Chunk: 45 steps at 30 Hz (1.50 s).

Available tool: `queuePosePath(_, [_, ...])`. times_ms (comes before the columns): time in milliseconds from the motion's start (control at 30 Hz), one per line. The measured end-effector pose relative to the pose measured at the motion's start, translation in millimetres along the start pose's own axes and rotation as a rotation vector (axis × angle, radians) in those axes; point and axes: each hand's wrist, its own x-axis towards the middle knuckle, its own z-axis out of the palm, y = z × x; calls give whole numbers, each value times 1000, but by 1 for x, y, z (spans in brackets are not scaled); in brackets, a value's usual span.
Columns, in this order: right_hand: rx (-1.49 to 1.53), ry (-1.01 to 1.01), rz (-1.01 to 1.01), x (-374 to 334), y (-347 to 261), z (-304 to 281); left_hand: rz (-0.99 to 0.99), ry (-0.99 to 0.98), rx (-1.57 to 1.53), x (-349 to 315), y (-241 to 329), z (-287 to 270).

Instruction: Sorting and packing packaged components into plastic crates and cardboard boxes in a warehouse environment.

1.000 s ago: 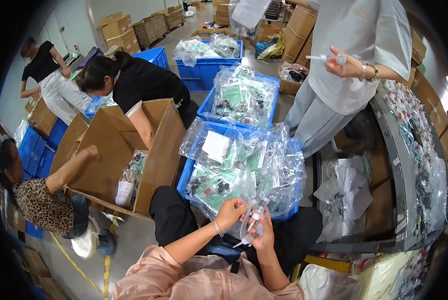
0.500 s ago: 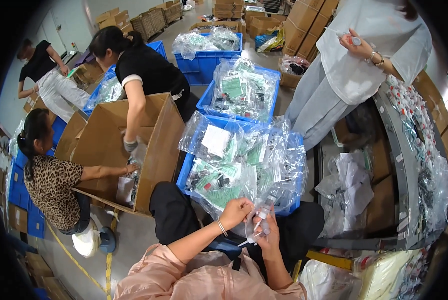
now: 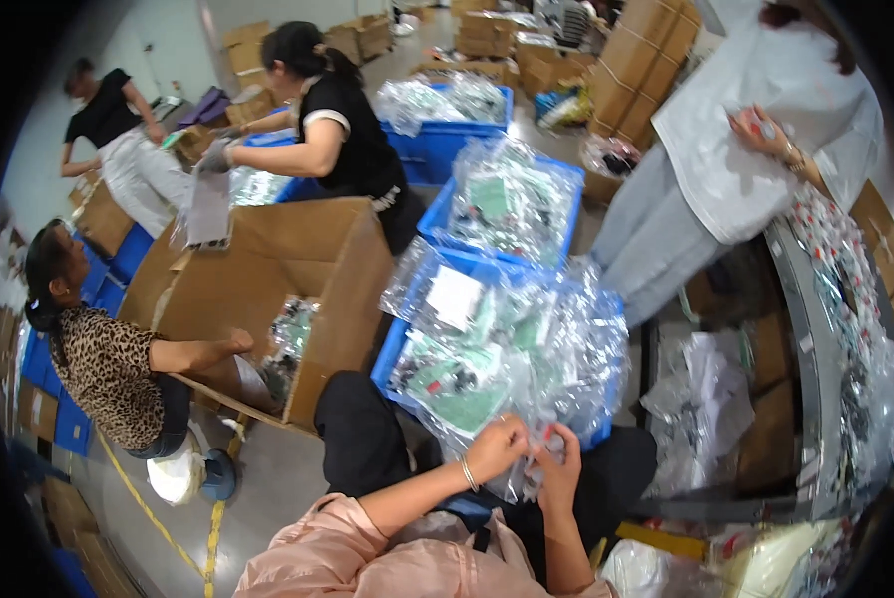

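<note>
My left hand, with a bangle at the wrist, is closed in a pinch on the upper edge of a clear plastic bag. Close beside it, my right hand has its fingers curled round the same bag, and a bit of red shows at the fingertips. What lies inside the bag is blurred and partly behind the fingers. Both hands are over my lap, at the near edge of a blue crate heaped with clear bags of green sheets and small dark parts.
A second blue crate stands behind. To the left, an open cardboard box has two co-workers at it, one holding up a packed bag. Another person stands at right by a grey-framed bench lined with bagged parts.
My right hand has turned and closed in toward the left; the clear tube-like parts in it no longer show. The co-worker in black has lifted a bag from the box. The whole view has shifted slightly.
</note>
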Motion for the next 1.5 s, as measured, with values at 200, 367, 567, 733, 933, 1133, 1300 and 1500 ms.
queuePosePath(200, [133,-50,124,6,16,-1,-63,-41,76,-7,-1,-5])
queuePosePath(367, [80,-83,176,10,12,4,122,-66,312,-9,-1,-9])
queuePosePath(567, [208,-108,162,5,16,15,-28,-30,133,-14,-3,-23])
queuePosePath(733, [314,-24,154,1,17,11,-215,89,-149,-19,-20,-24])
queuePosePath(933, [211,84,142,4,21,-21,-99,460,-656,3,-26,-69])
queuePosePath(1133, [355,-113,75,8,-45,-26,-142,350,-543,9,0,-78])
queuePosePath(1300, [251,-494,276,0,-94,19,-150,235,-442,3,2,-75])
queuePosePath(1500, [-57,-518,430,36,-63,52,-168,243,-487,2,-1,-94])
